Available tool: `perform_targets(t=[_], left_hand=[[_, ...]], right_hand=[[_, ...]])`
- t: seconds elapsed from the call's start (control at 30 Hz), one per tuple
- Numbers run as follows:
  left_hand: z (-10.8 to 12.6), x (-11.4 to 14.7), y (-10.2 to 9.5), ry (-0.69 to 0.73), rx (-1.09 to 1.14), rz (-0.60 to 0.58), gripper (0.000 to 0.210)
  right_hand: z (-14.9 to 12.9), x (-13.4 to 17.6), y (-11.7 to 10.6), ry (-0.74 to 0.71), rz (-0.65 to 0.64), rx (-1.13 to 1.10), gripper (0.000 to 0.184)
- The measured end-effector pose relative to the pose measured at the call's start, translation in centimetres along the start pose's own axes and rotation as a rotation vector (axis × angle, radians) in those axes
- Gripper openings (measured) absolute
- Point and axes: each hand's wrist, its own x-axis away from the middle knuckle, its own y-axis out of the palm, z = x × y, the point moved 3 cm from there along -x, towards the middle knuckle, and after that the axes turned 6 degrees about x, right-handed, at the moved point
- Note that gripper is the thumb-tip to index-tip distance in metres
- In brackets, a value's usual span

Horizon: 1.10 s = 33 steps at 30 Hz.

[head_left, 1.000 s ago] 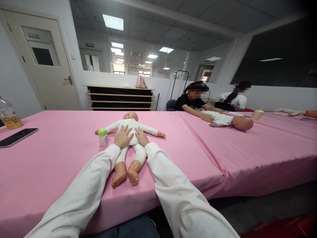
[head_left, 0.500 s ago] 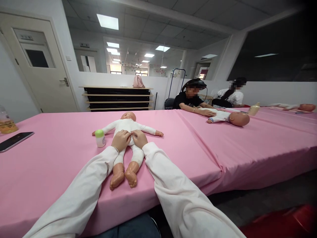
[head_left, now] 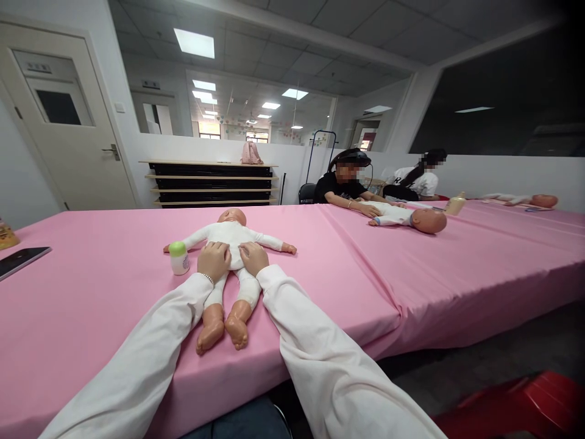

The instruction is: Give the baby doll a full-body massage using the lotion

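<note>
A baby doll [head_left: 234, 239] in a white suit lies on its back, arms spread and bare feet toward me. My left hand [head_left: 214, 261], with a beaded bracelet at the wrist, rests on the left side of its lower belly. On the right side of the belly lies my right hand [head_left: 254, 258]. Both hands press on the cloth with their backs up, fingers laid over the doll rather than wrapped round it; the fingertips are partly hidden. A strip of white suit shows between them. A small white jar with a green lid [head_left: 179, 258] stands beside the doll's arm, left of my left hand.
A pink cloth [head_left: 329, 286] covers the long table. At the left lie a phone [head_left: 21, 262] and a partly seen bottle [head_left: 7, 235]. Across the table a person [head_left: 345, 183] handles another doll [head_left: 427, 221] near a yellowish bottle [head_left: 456, 203]. A red stool [head_left: 539, 399] stands lower right.
My hands have drawn apart from the middle of the doll's belly toward its two sides. The whole view has shifted slightly, with things sitting further left.
</note>
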Motion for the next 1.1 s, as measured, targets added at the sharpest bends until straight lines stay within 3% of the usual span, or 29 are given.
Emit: perform_targets(t=[0.1, 0.2, 0.43, 0.7, 0.8, 0.93, 1.1], left_hand=[[0.2, 0.1, 0.1, 0.119, 0.057, -0.043, 0.024], [0.1, 0.1, 0.6, 0.138, 0.134, -0.063, 0.026], [-0.4, -0.2, 1.0, -0.042, 0.090, -0.053, 0.035], [-0.1, -0.3, -0.2, -0.153, -0.001, -0.040, 0.031], [-0.5, -2.2, -0.7, -0.190, 0.018, -0.104, 0.029], [-1.5, -6.7, -0.6, -0.232, 0.091, -0.110, 0.031], [-1.4, -9.8, 2.1, -0.009, 0.257, 0.023, 0.035]], right_hand=[[-0.5, 0.1, -0.3, -0.120, 0.030, 0.019, 0.019], [-0.7, 0.1, -0.3, -0.162, 0.022, -0.025, 0.017], [0.6, -0.1, 0.7, 0.148, -0.069, -0.066, 0.033], [0.0, -0.1, -0.9, 0.207, -0.007, 0.116, 0.023], [0.4, -1.3, -1.3, 0.191, -0.010, 0.158, 0.020], [1.3, -5.0, -1.3, 0.028, 0.002, 0.157, 0.017], [2.2, -9.3, 0.8, -0.164, -0.063, 0.064, 0.030]])
